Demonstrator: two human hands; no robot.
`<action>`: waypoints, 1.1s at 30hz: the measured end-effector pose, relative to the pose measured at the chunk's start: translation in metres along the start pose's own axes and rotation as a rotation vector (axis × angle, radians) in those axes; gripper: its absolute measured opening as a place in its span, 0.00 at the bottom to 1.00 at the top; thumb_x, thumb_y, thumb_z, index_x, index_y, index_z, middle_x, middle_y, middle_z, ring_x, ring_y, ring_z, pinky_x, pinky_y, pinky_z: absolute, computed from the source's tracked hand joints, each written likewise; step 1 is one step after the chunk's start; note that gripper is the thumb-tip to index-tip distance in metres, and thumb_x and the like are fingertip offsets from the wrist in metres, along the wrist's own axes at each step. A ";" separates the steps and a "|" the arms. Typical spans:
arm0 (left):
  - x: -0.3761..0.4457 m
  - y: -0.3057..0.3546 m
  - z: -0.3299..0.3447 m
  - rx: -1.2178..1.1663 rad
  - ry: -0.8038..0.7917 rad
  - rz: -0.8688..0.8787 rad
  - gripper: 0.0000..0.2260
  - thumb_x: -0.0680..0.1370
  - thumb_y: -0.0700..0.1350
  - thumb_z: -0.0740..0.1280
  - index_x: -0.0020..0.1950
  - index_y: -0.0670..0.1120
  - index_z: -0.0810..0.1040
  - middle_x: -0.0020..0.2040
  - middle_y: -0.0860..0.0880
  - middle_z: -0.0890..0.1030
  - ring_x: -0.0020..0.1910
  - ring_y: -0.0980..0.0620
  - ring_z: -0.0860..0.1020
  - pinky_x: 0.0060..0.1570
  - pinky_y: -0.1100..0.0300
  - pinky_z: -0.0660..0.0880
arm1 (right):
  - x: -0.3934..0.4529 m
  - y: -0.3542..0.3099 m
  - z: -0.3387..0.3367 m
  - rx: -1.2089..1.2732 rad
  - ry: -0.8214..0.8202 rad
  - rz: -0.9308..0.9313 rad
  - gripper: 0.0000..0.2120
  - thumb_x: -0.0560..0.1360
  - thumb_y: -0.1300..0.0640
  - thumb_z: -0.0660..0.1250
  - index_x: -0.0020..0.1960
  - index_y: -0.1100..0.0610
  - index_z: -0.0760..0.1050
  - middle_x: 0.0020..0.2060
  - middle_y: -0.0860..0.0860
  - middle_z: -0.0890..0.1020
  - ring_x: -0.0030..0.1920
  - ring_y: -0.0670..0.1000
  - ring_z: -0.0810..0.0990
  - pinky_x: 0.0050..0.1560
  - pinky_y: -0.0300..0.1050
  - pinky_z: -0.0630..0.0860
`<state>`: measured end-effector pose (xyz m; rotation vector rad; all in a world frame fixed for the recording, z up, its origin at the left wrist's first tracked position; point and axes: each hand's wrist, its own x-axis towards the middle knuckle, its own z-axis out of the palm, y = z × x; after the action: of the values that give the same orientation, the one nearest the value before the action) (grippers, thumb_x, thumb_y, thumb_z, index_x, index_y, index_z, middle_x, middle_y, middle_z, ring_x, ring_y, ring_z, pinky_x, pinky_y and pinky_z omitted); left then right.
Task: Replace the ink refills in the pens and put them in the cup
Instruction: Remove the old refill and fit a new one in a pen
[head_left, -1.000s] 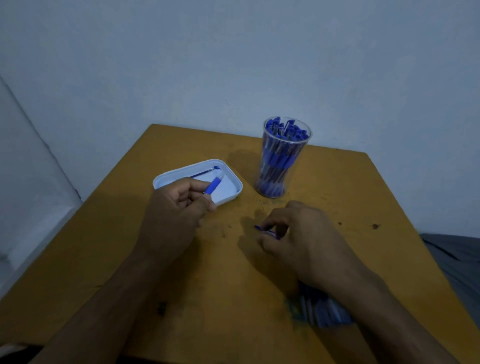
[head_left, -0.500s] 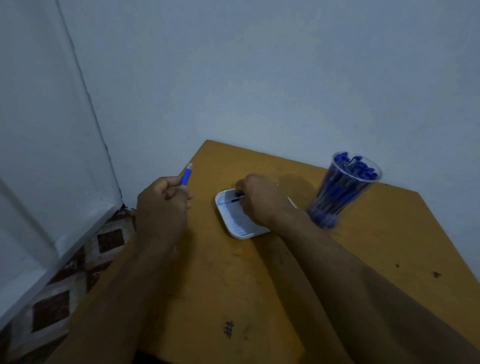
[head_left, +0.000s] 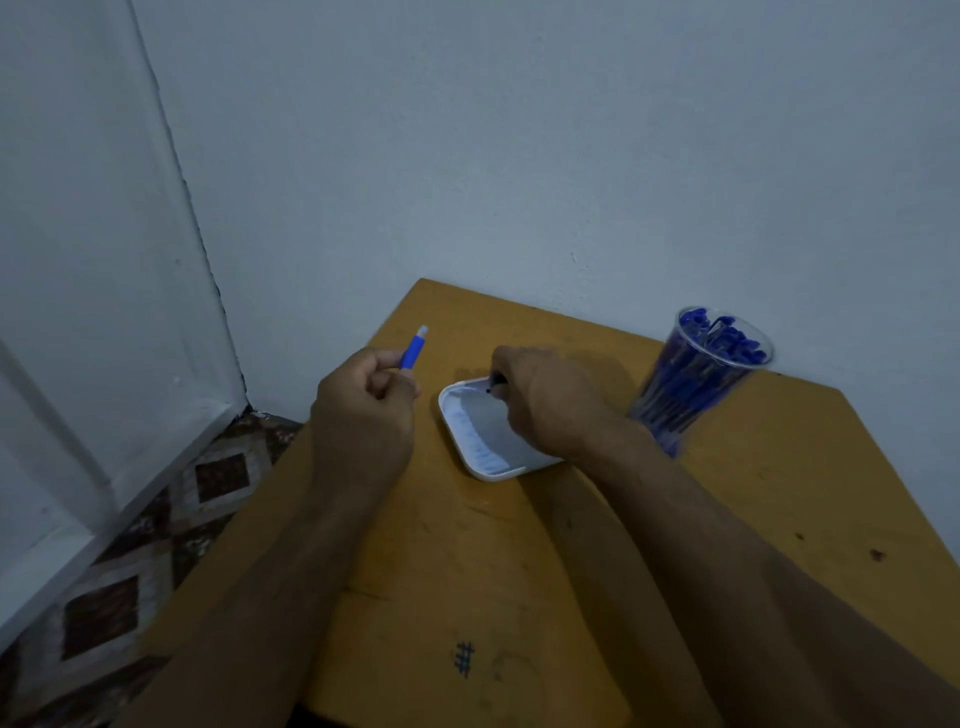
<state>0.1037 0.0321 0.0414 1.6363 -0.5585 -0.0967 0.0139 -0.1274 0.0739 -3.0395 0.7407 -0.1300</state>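
Pen in left hand; unlabelled.

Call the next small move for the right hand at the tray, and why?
Probably lift the right hand out of the white tray and bring the thin dark piece it pinches, likely a refill, toward the blue pen. The left hand holds that pen raised beside the tray, end up, and nothing is going into it yet.

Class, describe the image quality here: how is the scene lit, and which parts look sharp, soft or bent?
Head view: dim, bluish light, no glare; the right hand shades the white tray; the cup of pens looks soft; the left hand and its blue pen stay fairly sharp; wide-angle bending tilts the wall corner.
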 end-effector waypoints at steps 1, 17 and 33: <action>-0.004 0.002 0.004 -0.005 -0.026 0.043 0.05 0.81 0.44 0.66 0.55 0.53 0.78 0.41 0.52 0.84 0.38 0.48 0.82 0.40 0.42 0.82 | -0.006 0.002 -0.008 -0.028 -0.015 0.019 0.06 0.82 0.55 0.63 0.59 0.51 0.71 0.48 0.51 0.76 0.40 0.47 0.69 0.36 0.47 0.69; -0.095 0.022 0.090 -0.098 -0.504 0.175 0.13 0.79 0.37 0.69 0.54 0.55 0.81 0.40 0.51 0.84 0.41 0.51 0.82 0.42 0.54 0.81 | -0.159 0.088 -0.018 0.507 0.306 0.163 0.06 0.74 0.57 0.76 0.50 0.50 0.86 0.41 0.43 0.79 0.42 0.40 0.76 0.40 0.30 0.68; -0.119 0.015 0.101 0.065 -0.710 0.227 0.14 0.79 0.41 0.69 0.58 0.60 0.80 0.41 0.55 0.83 0.41 0.52 0.81 0.39 0.58 0.80 | -0.203 0.091 -0.014 1.477 0.438 0.389 0.05 0.83 0.59 0.62 0.53 0.61 0.72 0.41 0.62 0.86 0.41 0.61 0.87 0.35 0.52 0.83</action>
<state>-0.0431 -0.0118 0.0097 1.5682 -1.2931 -0.5071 -0.2087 -0.1143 0.0689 -1.4492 0.7133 -0.8688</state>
